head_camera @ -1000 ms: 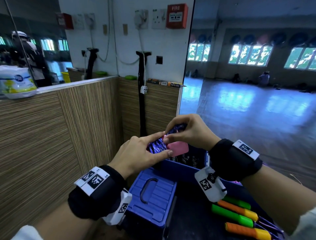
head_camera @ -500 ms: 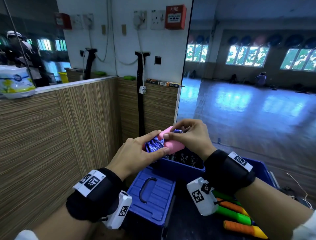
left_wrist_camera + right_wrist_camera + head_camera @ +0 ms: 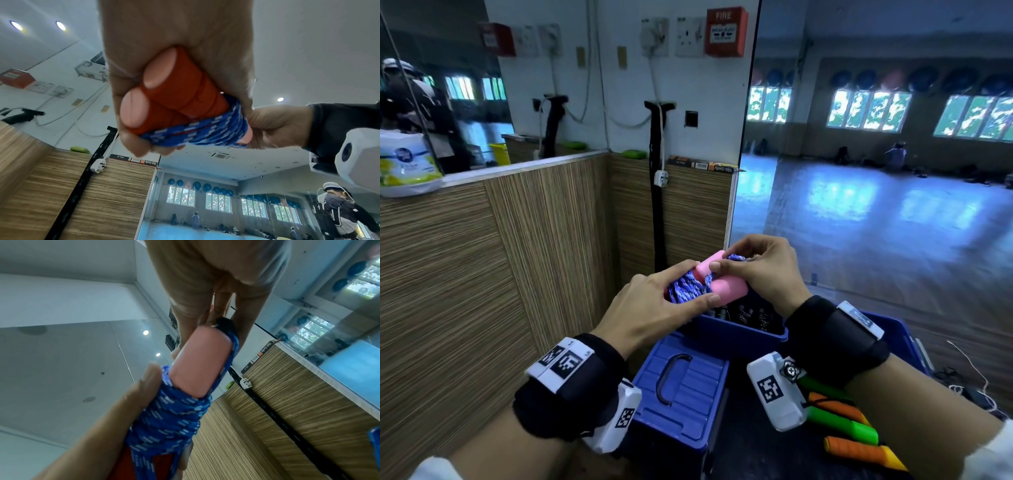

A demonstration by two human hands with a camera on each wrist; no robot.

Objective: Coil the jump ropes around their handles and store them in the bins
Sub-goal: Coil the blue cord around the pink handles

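Both hands together at centre of head view, above far blue bin (image 3: 736,334). Left hand (image 3: 650,308) wrapped round pink handles (image 3: 726,286) w/ thumb & fingers clamping blue-white rope (image 3: 686,291) coiled on them; left wrist view: two handle ends side by side (image 3: 158,91), rope wound tight round mid section (image 3: 205,131). Right hand (image 3: 760,267) at upper right of bundle, fingertips pinching rope end at handle tip; right wrist view: dark rope tip (image 3: 225,323) nipped betw. fingers (image 3: 218,308), one strand running along pink handle (image 3: 197,360) down to coil (image 3: 170,415). Bundle held in air, not in bin. Dark coiled items inside that bin, too dim to tell more. Closed blue lid w/ handle (image 3: 681,387) lower centre. Green & orange handles (image 3: 842,425) lying lower right. Wood-grain panel wall (image 3: 482,260) left, mirror (image 3: 876,154) right.
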